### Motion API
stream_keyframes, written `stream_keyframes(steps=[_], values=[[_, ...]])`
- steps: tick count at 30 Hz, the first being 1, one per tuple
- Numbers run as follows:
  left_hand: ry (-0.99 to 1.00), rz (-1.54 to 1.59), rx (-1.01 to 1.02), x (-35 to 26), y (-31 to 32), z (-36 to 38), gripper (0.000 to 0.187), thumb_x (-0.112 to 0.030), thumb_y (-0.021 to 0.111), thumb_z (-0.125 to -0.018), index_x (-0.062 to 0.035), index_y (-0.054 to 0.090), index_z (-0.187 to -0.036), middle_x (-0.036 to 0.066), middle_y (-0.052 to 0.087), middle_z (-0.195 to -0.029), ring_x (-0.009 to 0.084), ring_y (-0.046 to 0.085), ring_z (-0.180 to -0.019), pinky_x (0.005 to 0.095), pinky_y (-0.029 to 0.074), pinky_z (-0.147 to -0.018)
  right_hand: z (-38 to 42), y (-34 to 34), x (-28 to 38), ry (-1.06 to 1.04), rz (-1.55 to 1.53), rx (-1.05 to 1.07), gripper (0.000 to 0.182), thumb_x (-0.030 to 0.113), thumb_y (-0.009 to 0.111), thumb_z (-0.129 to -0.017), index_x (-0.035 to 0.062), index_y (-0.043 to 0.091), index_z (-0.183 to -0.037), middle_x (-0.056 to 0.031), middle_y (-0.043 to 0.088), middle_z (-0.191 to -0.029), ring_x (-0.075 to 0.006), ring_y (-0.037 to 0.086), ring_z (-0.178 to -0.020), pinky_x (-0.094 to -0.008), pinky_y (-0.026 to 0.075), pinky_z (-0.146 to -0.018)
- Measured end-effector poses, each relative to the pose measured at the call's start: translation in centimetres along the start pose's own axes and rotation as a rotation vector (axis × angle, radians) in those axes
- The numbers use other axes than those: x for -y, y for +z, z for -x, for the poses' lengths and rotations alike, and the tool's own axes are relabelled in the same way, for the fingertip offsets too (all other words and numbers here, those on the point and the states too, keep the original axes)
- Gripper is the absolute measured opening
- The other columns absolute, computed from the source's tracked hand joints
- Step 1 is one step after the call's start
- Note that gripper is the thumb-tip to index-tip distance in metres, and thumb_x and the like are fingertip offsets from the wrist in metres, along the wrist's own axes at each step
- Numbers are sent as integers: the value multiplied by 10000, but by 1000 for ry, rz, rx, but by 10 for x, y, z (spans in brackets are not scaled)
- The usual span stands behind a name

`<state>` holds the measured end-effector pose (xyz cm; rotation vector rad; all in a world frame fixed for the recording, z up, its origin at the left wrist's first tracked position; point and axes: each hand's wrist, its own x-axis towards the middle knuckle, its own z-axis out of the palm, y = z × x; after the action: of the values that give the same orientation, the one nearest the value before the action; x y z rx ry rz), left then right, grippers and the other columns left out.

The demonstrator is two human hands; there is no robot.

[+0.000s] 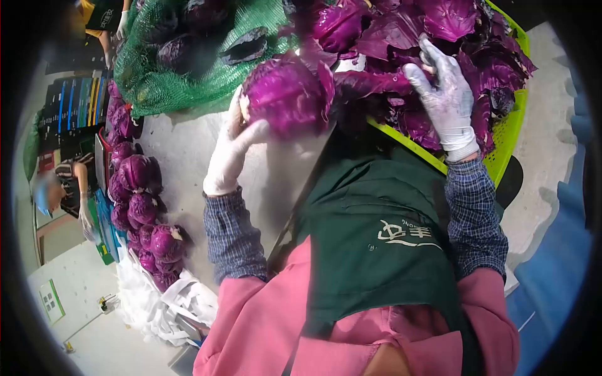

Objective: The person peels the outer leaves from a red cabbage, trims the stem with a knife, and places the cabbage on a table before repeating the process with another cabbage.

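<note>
My left hand (235,147), in a white glove, is wrapped round the lower left side of a red cabbage (285,94) above the metal table (188,156). The cabbage is slightly blurred, and a loose outer leaf stands out on its right side. My right hand (442,94), also gloved, is over the loose purple leaves (389,31) in the yellow-green crate (515,125). Its fingers are apart, with nothing held between them that I can see.
A green mesh bag (163,91) with dark cabbages lies at the back left. Peeled cabbages (141,175) line the table's left edge, with white strips (157,301) at their near end. Beyond stands a person in a striped top (72,175); another person's gloved hand (122,25) shows at the top left.
</note>
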<state>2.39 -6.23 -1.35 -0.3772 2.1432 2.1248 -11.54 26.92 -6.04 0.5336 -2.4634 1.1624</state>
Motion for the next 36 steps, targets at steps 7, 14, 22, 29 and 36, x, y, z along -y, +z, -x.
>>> stream_keyframes(steps=[7, 14, 22, 29, 36], values=[[137, -195, -136, -4, 72, 6, 1055, -158, 868, -777, -132, 208, -1599, 157, 408, -1524, 257, 447, -1369, 392, 401, -1134, 26, 58, 82, 327, -758, 499, 896, 327, 846, -835, 72, 367, -1548, -96, 649, -1091, -99, 608, -771, -211, 490, -594], [114, 30, -193, 12, 49, 7, 911, 29, 784, -803, -55, 275, -1554, 120, 551, -1385, 201, 578, -1209, 356, 484, -1041, 36, 65, 70, 399, -784, 629, 652, 121, 675, -851, 80, 466, -1467, -104, 709, -1035, -165, 668, -720, -296, 570, -707], [158, 226, -189, 27, 19, 3, 787, -63, 820, -740, -3, 470, -1442, 104, 600, -1327, 208, 594, -1188, 350, 470, -1051, -13, 105, 7, 399, -379, 357, 387, 197, 609, -837, 3, 666, -1167, -202, 732, -976, -320, 726, -855, -385, 577, -785], [522, -1021, -236, -6, 18, -28, 1212, -202, 917, -551, 30, 247, -1533, 237, 405, -1470, 360, 431, -1381, 442, 375, -1153, -92, -13, 44, -4, 276, 248, 791, 540, 586, -949, 37, 346, -1511, -264, 618, -1222, -361, 652, -1051, -459, 497, -906], [533, -1060, -135, -13, 23, -44, 1189, -215, 967, -534, -12, 308, -1503, 217, 392, -1473, 377, 402, -1385, 455, 350, -1167, -3, 23, 87, -104, 10, 574, 595, 424, 538, -1018, 121, 421, -1516, -180, 689, -1202, -348, 719, -892, -419, 571, -728]])
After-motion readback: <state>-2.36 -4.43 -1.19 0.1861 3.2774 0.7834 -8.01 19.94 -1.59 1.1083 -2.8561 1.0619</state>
